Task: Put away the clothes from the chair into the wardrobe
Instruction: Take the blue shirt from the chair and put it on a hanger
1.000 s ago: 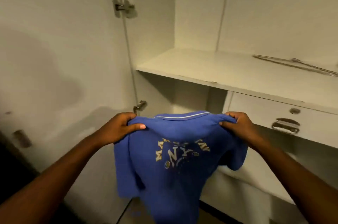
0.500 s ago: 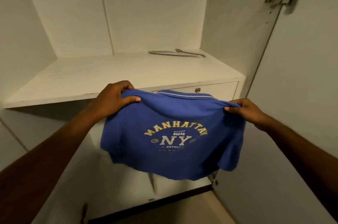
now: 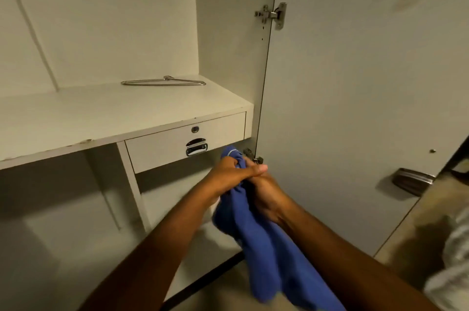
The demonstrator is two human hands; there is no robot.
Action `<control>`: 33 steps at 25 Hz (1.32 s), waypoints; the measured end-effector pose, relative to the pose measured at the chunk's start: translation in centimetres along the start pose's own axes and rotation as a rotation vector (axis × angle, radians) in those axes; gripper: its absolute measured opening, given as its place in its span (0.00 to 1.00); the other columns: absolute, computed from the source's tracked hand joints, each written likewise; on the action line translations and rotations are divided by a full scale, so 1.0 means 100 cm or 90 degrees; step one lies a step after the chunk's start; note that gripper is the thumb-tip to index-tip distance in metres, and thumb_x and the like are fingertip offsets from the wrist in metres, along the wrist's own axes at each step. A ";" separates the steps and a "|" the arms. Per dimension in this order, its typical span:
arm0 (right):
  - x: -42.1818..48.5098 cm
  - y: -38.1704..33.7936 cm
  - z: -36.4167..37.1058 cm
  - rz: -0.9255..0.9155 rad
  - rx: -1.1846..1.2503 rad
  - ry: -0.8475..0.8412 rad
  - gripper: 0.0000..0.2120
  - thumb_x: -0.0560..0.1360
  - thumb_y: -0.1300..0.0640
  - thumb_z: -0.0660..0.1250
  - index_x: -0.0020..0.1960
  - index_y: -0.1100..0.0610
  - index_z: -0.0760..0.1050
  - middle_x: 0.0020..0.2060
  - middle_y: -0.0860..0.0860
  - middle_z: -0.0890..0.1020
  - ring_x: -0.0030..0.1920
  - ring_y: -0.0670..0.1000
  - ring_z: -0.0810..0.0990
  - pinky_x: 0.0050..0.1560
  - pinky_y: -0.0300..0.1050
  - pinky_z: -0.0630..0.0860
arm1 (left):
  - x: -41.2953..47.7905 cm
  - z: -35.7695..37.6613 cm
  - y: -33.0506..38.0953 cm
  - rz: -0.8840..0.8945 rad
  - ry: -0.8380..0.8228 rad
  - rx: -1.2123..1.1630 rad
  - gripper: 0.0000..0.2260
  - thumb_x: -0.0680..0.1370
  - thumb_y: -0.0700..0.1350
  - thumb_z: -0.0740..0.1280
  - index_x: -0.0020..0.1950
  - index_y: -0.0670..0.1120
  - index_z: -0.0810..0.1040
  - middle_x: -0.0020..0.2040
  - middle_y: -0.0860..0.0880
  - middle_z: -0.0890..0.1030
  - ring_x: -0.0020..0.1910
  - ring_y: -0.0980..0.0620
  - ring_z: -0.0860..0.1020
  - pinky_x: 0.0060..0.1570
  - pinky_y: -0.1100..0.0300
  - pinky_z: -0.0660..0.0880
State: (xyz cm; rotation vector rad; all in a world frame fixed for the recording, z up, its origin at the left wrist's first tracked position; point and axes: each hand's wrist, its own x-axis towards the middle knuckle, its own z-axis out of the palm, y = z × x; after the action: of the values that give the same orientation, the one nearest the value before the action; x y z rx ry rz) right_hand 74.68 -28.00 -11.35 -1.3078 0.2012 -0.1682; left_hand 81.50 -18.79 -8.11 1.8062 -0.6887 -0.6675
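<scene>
A blue T-shirt (image 3: pixel 264 247) hangs folded lengthwise between my two hands, its collar sticking up above them. My left hand (image 3: pixel 228 175) grips the top of the shirt, thumb across. My right hand (image 3: pixel 265 192) is pressed against the left one and holds the same bunched fabric. Both hands are in front of the open white wardrobe, just below and right of its drawer (image 3: pixel 182 144). The wardrobe shelf (image 3: pixel 106 112) lies above and left of the hands. The chair is out of view.
A metal wire hanger (image 3: pixel 163 82) lies at the back of the shelf. The open wardrobe door (image 3: pixel 355 107) stands on the right with hinges (image 3: pixel 272 15) and a dark handle (image 3: pixel 412 180). Blurred pale cloth (image 3: pixel 454 260) shows at the far right edge.
The hands, held apart with the shirt spread and its print showing, have come together, folding the shirt in half. The view has swung towards the right door.
</scene>
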 end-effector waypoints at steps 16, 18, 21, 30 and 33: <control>-0.004 0.083 -0.048 0.016 -0.280 -0.072 0.23 0.69 0.63 0.76 0.62 0.58 0.76 0.58 0.52 0.83 0.59 0.52 0.81 0.56 0.46 0.79 | -0.013 -0.070 0.004 0.184 -0.101 0.196 0.11 0.81 0.52 0.59 0.41 0.48 0.72 0.37 0.53 0.73 0.36 0.57 0.72 0.39 0.64 0.68; 0.000 0.072 -0.054 -0.062 -0.370 0.015 0.20 0.66 0.62 0.79 0.56 0.58 0.79 0.51 0.51 0.85 0.52 0.50 0.84 0.51 0.48 0.81 | -0.010 -0.092 -0.003 0.251 -0.045 0.427 0.14 0.78 0.57 0.62 0.41 0.48 0.69 0.38 0.52 0.72 0.36 0.55 0.70 0.37 0.61 0.66; 0.006 0.049 -0.070 -0.151 -0.495 0.123 0.17 0.63 0.55 0.79 0.50 0.53 0.79 0.43 0.48 0.84 0.43 0.46 0.83 0.41 0.40 0.79 | -0.007 -0.130 -0.006 0.272 0.063 0.656 0.22 0.73 0.67 0.60 0.48 0.48 0.68 0.43 0.51 0.76 0.40 0.50 0.75 0.37 0.58 0.65; 0.020 -0.039 -0.076 -0.304 -0.568 0.310 0.08 0.79 0.59 0.63 0.52 0.50 0.79 0.48 0.47 0.84 0.48 0.44 0.81 0.47 0.32 0.74 | 0.015 -0.190 0.008 0.302 0.177 0.616 0.24 0.68 0.64 0.71 0.48 0.46 0.69 0.41 0.53 0.76 0.39 0.51 0.74 0.37 0.57 0.67; 0.016 -0.089 -0.074 -0.361 -0.763 0.409 0.04 0.75 0.53 0.70 0.49 0.51 0.81 0.42 0.47 0.84 0.42 0.48 0.81 0.41 0.41 0.73 | 0.031 -0.211 -0.005 0.240 0.133 0.687 0.15 0.70 0.51 0.73 0.50 0.44 0.75 0.47 0.49 0.79 0.47 0.47 0.77 0.44 0.55 0.71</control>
State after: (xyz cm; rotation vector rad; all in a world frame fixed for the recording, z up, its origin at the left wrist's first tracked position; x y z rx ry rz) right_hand 74.35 -37.57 -4.68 -2.4561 0.5177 -1.0818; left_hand 98.90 -7.69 -2.56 2.5347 -1.3507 0.2349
